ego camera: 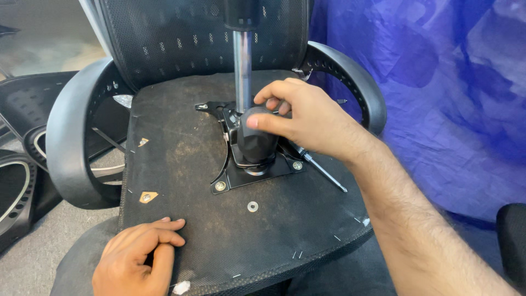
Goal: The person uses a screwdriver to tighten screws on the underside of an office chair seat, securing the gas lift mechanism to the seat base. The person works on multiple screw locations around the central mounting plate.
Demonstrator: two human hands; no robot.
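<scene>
The landmark here is the black metal mounting plate (257, 170), which sits in the middle of the dusty black fabric underside of the overturned office chair seat (181, 181). The right hand (298, 118) is over this plate and its fingers are wrapped around the round black plastic knob (255, 140) of the tilt mechanism, just in front of the shiny chrome gas cylinder (243, 71) that rises straight up from the plate. The left hand (137, 257) lies well in front of the plate, at the near edge of the seat, with fingers curled loosely and holding nothing; it only presses on the fabric. I judge that the step in hand is the adjusting or turning of the knob, and the next move seems to need a firm twist while the other hand keeps the seat steady. Counting: one cylinder, one knob, one plate with three screws I can see at its corners, one loose silver washer (252, 206) in front of the plate, one thin metal lever rod (323, 172) to its right, two curved black plastic armrests (71, 137), and two hands.
</scene>
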